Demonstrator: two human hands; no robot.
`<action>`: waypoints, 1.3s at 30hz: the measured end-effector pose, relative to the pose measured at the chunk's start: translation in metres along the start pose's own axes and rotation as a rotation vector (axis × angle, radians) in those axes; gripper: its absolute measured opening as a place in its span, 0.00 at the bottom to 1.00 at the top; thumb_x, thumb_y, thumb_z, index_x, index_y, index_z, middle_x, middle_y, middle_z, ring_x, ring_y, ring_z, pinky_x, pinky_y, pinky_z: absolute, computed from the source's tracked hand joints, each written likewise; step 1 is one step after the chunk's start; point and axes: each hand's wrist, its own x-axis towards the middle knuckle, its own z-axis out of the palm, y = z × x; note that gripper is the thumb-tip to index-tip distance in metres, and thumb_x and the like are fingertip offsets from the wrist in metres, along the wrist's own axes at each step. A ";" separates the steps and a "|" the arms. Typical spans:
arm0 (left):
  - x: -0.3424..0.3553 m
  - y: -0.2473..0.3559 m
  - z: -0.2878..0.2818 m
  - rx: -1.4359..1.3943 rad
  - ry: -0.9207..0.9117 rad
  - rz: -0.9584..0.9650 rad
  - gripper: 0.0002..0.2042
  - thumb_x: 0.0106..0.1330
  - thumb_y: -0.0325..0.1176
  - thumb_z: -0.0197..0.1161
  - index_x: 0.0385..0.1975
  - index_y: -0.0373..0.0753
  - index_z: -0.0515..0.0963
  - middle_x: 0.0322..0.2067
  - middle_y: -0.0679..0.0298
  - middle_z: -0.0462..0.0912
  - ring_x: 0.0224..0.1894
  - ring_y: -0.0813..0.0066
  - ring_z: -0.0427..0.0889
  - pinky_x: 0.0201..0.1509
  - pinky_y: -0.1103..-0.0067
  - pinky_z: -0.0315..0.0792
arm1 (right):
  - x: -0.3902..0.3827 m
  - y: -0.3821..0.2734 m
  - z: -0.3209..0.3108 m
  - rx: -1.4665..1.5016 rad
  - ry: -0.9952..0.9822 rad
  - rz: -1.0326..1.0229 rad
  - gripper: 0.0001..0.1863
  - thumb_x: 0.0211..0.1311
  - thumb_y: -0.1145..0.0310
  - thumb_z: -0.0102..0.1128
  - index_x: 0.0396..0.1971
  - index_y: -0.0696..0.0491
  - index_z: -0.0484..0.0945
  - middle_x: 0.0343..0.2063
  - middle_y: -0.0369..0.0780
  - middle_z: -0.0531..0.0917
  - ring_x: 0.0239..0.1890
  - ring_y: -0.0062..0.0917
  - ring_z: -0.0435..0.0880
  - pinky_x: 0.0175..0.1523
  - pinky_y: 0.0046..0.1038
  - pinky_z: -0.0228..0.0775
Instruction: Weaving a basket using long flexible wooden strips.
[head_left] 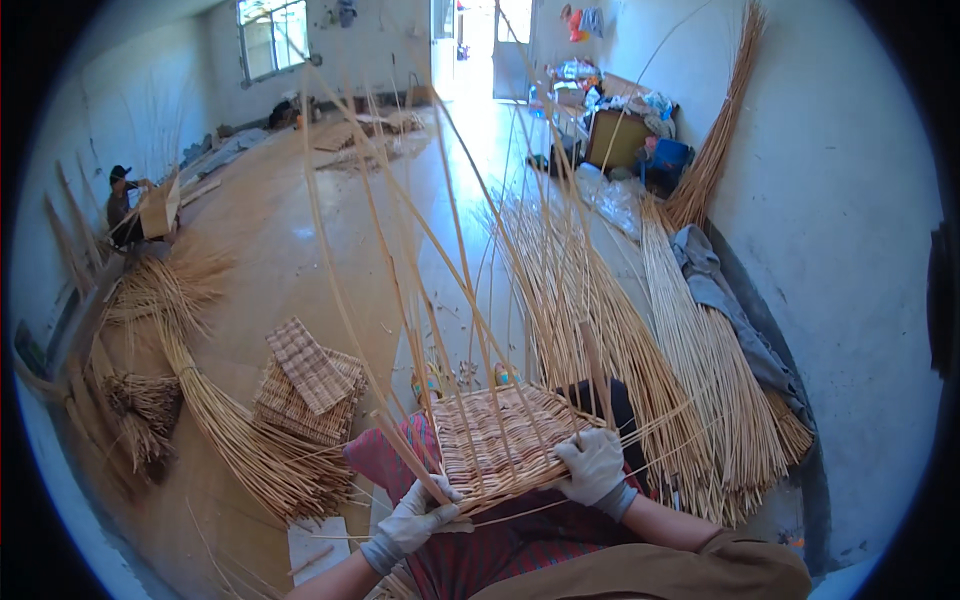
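A woven wicker basket base (500, 440) rests on my lap, with long uncut willow rods (385, 235) rising from its edges and fanning out ahead of me. My left hand (415, 517), in a pale work glove, is closed around the base's near left corner, where a thick upright rod stands. At the right edge my right hand (597, 467), gloved too, grips the weave with fingers folded over the rim. Thin loose rod ends stick out past both hands. What the fingertips press underneath is hidden.
Bundles of willow rods lie right (640, 370) and left (250, 440). Finished woven panels (310, 385) are stacked on the floor at left. A grey cloth (735, 310) drapes over the right bundle. A co-worker (125, 210) sits by the left wall. Boxes and bags (615, 130) stand far right.
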 end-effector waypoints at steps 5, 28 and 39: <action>-0.006 -0.015 0.007 -0.089 -0.009 0.154 0.17 0.70 0.15 0.58 0.52 0.42 0.66 0.49 0.64 0.74 0.49 0.61 0.85 0.54 0.59 0.87 | 0.019 0.006 -0.012 -0.031 -0.009 -0.065 0.26 0.40 0.44 0.75 0.36 0.43 0.78 0.33 0.38 0.75 0.39 0.38 0.78 0.48 0.43 0.67; 0.028 -0.003 0.006 0.189 0.070 0.063 0.12 0.68 0.22 0.64 0.39 0.43 0.67 0.36 0.68 0.72 0.40 0.73 0.81 0.46 0.62 0.89 | 0.263 -0.171 0.011 0.890 -0.274 0.020 0.29 0.73 0.58 0.59 0.67 0.56 0.65 0.44 0.43 0.86 0.52 0.35 0.82 0.71 0.38 0.63; 0.013 -0.016 -0.006 0.136 0.175 0.272 0.11 0.70 0.28 0.65 0.50 0.39 0.77 0.40 0.68 0.81 0.42 0.76 0.82 0.46 0.75 0.81 | 0.204 -0.051 -0.062 1.270 -0.046 -0.318 0.21 0.57 0.82 0.56 0.53 0.54 0.77 0.45 0.37 0.83 0.44 0.20 0.84 0.45 0.27 0.78</action>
